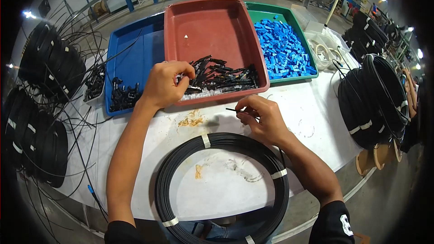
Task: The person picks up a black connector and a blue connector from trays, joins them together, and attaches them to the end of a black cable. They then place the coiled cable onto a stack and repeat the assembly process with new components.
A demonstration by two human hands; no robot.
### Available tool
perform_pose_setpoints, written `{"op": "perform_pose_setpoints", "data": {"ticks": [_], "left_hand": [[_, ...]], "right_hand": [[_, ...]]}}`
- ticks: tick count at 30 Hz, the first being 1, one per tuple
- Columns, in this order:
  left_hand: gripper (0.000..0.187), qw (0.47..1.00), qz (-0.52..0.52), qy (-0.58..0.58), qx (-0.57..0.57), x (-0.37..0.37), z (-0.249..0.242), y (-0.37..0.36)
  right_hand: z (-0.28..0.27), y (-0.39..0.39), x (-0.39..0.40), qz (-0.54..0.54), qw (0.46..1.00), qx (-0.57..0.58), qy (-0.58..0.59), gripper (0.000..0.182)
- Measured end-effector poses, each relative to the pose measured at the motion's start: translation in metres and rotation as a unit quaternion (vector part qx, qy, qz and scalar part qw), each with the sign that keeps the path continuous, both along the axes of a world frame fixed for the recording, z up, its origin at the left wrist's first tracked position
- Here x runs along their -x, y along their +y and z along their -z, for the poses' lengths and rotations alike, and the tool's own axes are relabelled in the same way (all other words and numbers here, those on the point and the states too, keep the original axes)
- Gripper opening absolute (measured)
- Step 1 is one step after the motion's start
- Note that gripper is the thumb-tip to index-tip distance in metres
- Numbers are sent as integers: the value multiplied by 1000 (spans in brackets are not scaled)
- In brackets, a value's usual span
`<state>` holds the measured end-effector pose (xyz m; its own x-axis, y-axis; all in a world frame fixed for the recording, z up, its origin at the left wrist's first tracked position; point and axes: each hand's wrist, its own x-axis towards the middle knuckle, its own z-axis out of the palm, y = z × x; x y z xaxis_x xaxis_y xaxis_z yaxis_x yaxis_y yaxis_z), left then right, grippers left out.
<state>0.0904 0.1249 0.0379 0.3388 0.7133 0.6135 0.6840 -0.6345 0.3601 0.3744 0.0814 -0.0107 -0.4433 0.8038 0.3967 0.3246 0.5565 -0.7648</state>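
My left hand [168, 82] is over the near left part of the red tray [208, 22], thumb and fingers closed together. What it holds, if anything, I cannot make out. Beneath and beside it lie black slender connector parts [221, 74] and small white pieces [199, 94]. Above the white table, my right hand [262, 116] pinches a thin black cable [232, 109], its short end pointing left. A coil of black cable [163, 176], bound with pale tape bands, lies in front of me and overhangs the table's near edge.
Left of the red tray is a blue tray [118, 54] with black parts; right of it, a green tray [253, 7] holds many blue connectors [282, 47]. Taped cable coils stand at left [34, 140] and right [370, 104]. A blue-tipped cable [90, 189] hangs at left.
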Motion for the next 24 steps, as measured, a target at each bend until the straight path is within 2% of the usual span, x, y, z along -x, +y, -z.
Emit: {"op": "perform_pose_setpoints", "data": {"ticks": [2, 3, 6, 10, 13, 17, 19, 22, 24], "left_hand": [[11, 997, 25, 73, 11, -6, 1, 8], [10, 993, 71, 94, -12, -8, 5, 15], [8, 986, 68, 148, 37, -16, 14, 23], [8, 983, 53, 176, 25, -20, 25, 26], [18, 992, 36, 118, -24, -28, 34, 22], [29, 988, 7, 154, -13, -32, 30, 17], [31, 986, -6, 146, 78, -35, 25, 16], [30, 982, -5, 134, 132, -33, 25, 20], [30, 989, 11, 109, 95, -34, 30, 22]], "right_hand": [[0, 5, -3, -9, 1000, -29, -1, 17], [1, 6, -5, -22, 998, -58, -6, 17], [-2, 4, -4, -33, 996, -85, -4, 18], [5, 3, -1, -21, 997, -72, 11, 17], [2, 2, 0, -26, 998, -61, -5, 17], [1, 0, 1, -27, 997, -74, -23, 16], [0, -1, 0, -25, 996, -81, -36, 15], [0, -1, 1, -28, 995, -98, -20, 14], [0, -1, 0, -26, 995, -95, -22, 17]]}}
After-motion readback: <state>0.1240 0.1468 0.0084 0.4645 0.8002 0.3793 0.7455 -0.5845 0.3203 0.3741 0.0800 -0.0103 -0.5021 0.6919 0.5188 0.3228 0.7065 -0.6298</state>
